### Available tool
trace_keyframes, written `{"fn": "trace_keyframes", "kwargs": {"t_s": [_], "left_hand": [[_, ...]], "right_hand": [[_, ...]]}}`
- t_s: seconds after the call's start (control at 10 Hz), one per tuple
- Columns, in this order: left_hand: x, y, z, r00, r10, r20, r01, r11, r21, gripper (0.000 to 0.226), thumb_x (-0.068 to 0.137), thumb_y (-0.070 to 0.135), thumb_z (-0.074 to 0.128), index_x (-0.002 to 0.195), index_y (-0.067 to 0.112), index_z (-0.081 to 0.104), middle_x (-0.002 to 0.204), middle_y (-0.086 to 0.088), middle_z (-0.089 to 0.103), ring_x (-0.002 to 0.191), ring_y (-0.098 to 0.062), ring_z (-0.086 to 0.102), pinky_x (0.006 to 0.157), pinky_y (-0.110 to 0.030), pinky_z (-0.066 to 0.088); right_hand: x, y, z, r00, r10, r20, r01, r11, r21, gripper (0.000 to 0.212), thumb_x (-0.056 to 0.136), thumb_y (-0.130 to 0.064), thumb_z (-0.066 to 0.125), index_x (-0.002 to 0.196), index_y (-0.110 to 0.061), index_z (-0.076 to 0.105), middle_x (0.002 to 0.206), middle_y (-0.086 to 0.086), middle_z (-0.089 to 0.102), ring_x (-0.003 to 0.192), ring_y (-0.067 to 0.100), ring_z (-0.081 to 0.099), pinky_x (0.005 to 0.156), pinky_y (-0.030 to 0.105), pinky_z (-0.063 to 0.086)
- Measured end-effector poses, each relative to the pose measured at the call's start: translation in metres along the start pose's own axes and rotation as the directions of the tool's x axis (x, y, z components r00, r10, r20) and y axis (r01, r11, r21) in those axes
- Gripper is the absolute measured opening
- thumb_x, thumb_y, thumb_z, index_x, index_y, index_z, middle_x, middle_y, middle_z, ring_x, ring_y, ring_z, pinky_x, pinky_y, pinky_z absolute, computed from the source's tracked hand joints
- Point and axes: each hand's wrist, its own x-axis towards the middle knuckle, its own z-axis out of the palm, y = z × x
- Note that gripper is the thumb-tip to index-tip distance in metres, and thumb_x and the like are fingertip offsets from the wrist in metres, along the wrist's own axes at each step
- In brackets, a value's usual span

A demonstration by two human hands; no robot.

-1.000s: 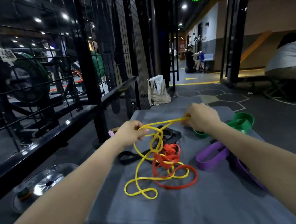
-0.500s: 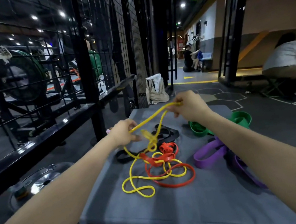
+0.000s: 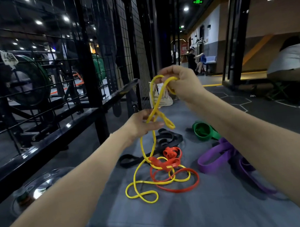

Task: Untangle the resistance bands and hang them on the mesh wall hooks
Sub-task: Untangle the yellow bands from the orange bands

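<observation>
A thin yellow band (image 3: 145,154) runs from a tangle on the grey padded platform (image 3: 180,215) up to both hands. My right hand (image 3: 181,81) is raised and pinches its top loop. Lower down, my left hand (image 3: 143,125) grips the same band where it crosses itself. The yellow band's lower coils are wound through a red band (image 3: 177,185) lying on the platform. A black band (image 3: 166,140), a green band (image 3: 204,131) and a purple band (image 3: 216,158) lie nearby. The black mesh wall (image 3: 131,44) stands behind, to the left.
A black rail and rack frame (image 3: 52,139) line the platform's left side, with a metal weight plate (image 3: 37,188) on the floor below. A pale bag (image 3: 160,100) sits beyond the platform. A person (image 3: 293,64) crouches at far right; others stand down the corridor.
My right hand has lifted the yellow band's top loop well above the platform. My left hand has risen a little with it, and more of the band hangs stretched between hands and tangle.
</observation>
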Motion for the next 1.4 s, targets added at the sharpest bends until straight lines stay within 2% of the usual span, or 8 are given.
{"fn": "trace_keyframes", "kwargs": {"t_s": [0.2,0.3,0.5,0.7,0.8,1.1,1.2,1.4], "left_hand": [[-0.005,-0.001,0.007,0.991,-0.045,0.127,-0.007,0.924,0.383,0.023,0.088,0.033,0.063,0.074,0.015,0.06,0.067,0.003,0.054,0.06,-0.003,0.05,0.06,-0.013,0.04],[-0.005,-0.016,0.003,0.986,-0.13,0.106,0.049,0.827,0.56,0.03,0.092,0.04,0.053,0.085,0.014,0.065,0.072,0.004,0.053,0.069,-0.01,0.049,0.067,-0.024,0.038],[-0.008,-0.025,-0.009,0.96,-0.255,-0.115,0.23,0.954,-0.192,0.037,0.1,0.028,0.04,0.065,0.014,0.044,0.063,-0.002,0.043,0.048,-0.01,0.048,0.061,-0.022,0.039],[-0.018,-0.025,-0.032,0.95,-0.309,-0.033,0.256,0.837,-0.484,0.042,0.091,0.05,0.048,0.065,0.018,0.042,0.046,0.008,0.026,0.046,-0.01,0.026,0.046,-0.018,0.037],[-0.02,-0.028,-0.041,0.95,-0.31,-0.048,0.227,0.785,-0.577,0.043,0.09,0.051,0.048,0.066,0.016,0.045,0.045,0.008,0.03,0.042,-0.007,0.026,0.04,-0.015,0.034],[-0.02,-0.041,-0.052,0.935,-0.325,-0.141,0.184,0.786,-0.59,0.03,0.101,0.027,0.038,0.081,0.013,0.056,0.061,0.003,0.054,0.073,-0.018,0.055,0.09,-0.041,0.047],[-0.019,-0.043,-0.055,0.933,-0.325,-0.153,0.176,0.785,-0.594,0.028,0.101,0.024,0.036,0.086,0.012,0.057,0.076,-0.002,0.058,0.081,-0.019,0.058,0.089,-0.042,0.047],[-0.013,-0.051,-0.056,0.931,-0.308,-0.193,0.166,0.833,-0.527,0.026,0.101,0.021,0.037,0.09,0.013,0.059,0.087,-0.004,0.06,0.088,-0.018,0.06,0.092,-0.044,0.045]], "right_hand": [[0.002,-0.01,0.003,0.994,-0.009,-0.107,0.038,0.963,0.268,0.041,0.083,0.018,0.037,0.091,-0.012,0.063,0.08,0.001,0.066,0.066,0.003,0.061,0.054,0.013,0.047],[0.005,-0.003,-0.003,0.972,-0.005,-0.234,0.018,0.998,0.053,0.041,0.081,0.017,0.036,0.09,-0.012,0.064,0.076,-0.003,0.061,0.068,0.003,0.056,0.054,0.006,0.046],[0.009,0.066,-0.018,0.96,0.246,-0.132,-0.274,0.744,-0.609,0.018,0.091,-0.004,0.047,0.086,-0.006,0.064,0.067,0.004,0.051,0.063,0.023,0.048,0.053,0.027,0.035],[0.004,0.119,0.011,0.848,0.529,-0.025,-0.459,0.711,-0.532,0.029,0.086,-0.007,0.053,0.112,0.003,0.059,0.113,0.022,0.061,0.085,0.019,0.046,0.063,0.023,0.041],[-0.007,0.097,0.029,0.778,0.624,0.077,-0.397,0.583,-0.709,0.003,0.092,-0.009,0.051,0.092,-0.012,0.052,0.079,0.004,0.053,0.083,0.019,0.043,0.054,0.022,0.032],[-0.003,0.131,0.053,0.786,0.588,0.19,-0.291,0.623,-0.726,0.016,0.088,-0.013,0.057,0.077,-0.001,0.06,0.074,0.014,0.059,0.064,0.022,0.054,0.039,0.02,0.034],[-0.006,0.135,0.049,0.785,0.513,0.347,-0.178,0.724,-0.667,0.02,0.074,-0.019,0.075,0.074,-0.005,0.061,0.069,0.006,0.055,0.069,0.02,0.051,0.06,0.029,0.041],[-0.025,0.124,0.044,0.694,0.417,0.586,-0.242,0.903,-0.356,0.039,0.076,-0.042,0.069,0.087,-0.005,0.065,0.059,0.0,0.04,0.046,0.006,0.035,0.045,0.016,0.029]]}}
